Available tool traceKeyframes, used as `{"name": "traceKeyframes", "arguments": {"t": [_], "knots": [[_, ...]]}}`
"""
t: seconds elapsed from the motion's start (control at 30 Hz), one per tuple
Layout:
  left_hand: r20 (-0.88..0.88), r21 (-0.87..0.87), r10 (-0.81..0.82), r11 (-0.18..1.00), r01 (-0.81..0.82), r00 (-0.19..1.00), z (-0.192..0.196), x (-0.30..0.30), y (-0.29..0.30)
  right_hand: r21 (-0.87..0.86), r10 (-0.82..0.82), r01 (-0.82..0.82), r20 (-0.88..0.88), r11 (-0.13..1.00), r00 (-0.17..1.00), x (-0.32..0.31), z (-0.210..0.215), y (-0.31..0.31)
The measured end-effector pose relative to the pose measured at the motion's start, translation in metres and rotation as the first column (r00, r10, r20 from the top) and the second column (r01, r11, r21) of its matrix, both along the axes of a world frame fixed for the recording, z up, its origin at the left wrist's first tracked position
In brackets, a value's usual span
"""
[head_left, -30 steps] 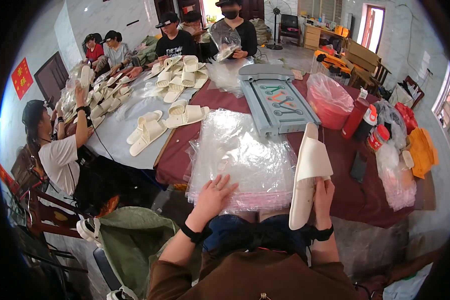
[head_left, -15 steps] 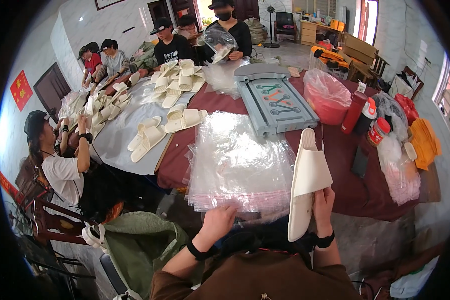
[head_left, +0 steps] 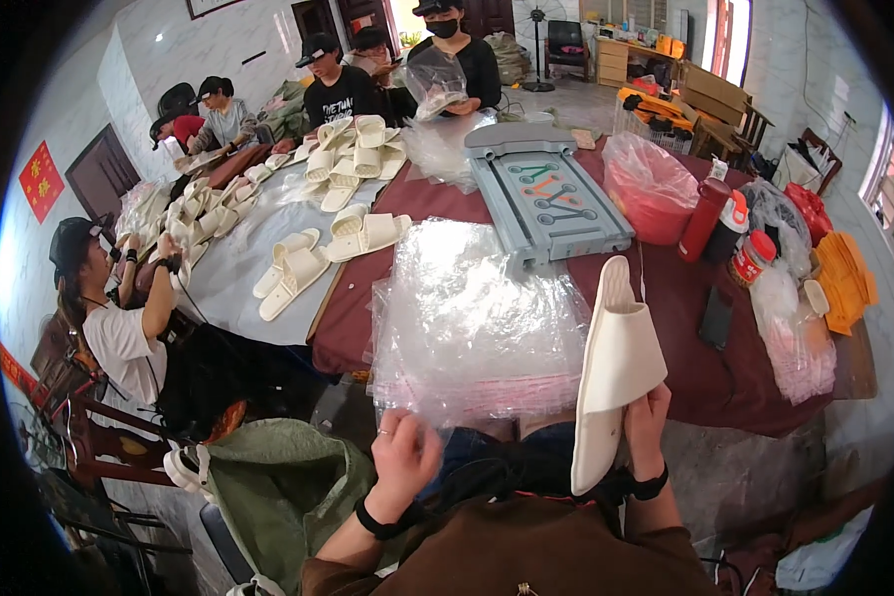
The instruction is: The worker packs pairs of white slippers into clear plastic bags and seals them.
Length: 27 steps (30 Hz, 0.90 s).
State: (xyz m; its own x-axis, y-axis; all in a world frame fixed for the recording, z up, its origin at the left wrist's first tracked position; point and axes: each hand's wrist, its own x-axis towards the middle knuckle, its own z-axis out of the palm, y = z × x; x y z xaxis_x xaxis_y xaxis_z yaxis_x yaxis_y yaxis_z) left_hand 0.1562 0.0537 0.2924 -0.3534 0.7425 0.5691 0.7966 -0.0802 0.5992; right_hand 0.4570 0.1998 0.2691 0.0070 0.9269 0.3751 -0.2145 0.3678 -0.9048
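My right hand [head_left: 648, 427] is closed on a cream slipper [head_left: 621, 348], gripping it from its right side near the heel half. The slipper stands almost upright over the table's near edge, its toe end away from me. My left hand [head_left: 405, 457], slightly blurred, has its fingers curled at the near left corner of a stack of clear plastic bags [head_left: 477, 318]. A bag's thin edge runs into those fingers. Pink strips line the stack's near side.
Beyond the bags lies a grey board-like device [head_left: 546, 194]. Cream slippers [head_left: 298, 273] lie left of it, with a heap [head_left: 353, 159] behind. A red bottle [head_left: 703, 214], a jar [head_left: 753, 258] and a phone [head_left: 715, 318] are at right. Co-workers sit or stand around the table.
My left hand has drawn back toward me and slightly left, bringing a bag's edge with it. The slipper in my right hand has shifted slightly nearer and turned a little.
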Motion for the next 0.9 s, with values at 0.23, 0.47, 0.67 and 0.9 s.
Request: {"name": "traceKeyframes", "arguments": {"t": [0.23, 0.47, 0.67, 0.9], "knots": [[-0.391, -0.150, -0.385, 0.923, 0.354, 0.836, -0.011, 0.033, 0.067, 0.176, 0.144, -0.165, 0.123, 0.971, 0.982, -0.012, 0.047, -0.019], [0.446, -0.040, -0.658, 0.663, 0.748, 0.607, -0.046, 0.013, 0.162, 0.102, 0.407, -0.414, 0.088, 0.904, 0.909, -0.030, 0.057, -0.021], [0.199, -0.192, -0.747, 0.605, 0.773, 0.634, -0.020, -0.017, 0.179, 0.133, 0.403, -0.518, 0.477, 0.845, 0.781, -0.050, 0.047, 0.007], [0.065, -0.273, -0.832, 0.516, 0.812, 0.551, 0.008, -0.058, 0.169, 0.225, -0.019, -0.230, 0.752, 0.947, 0.659, -0.031, -0.005, 0.034]]}}
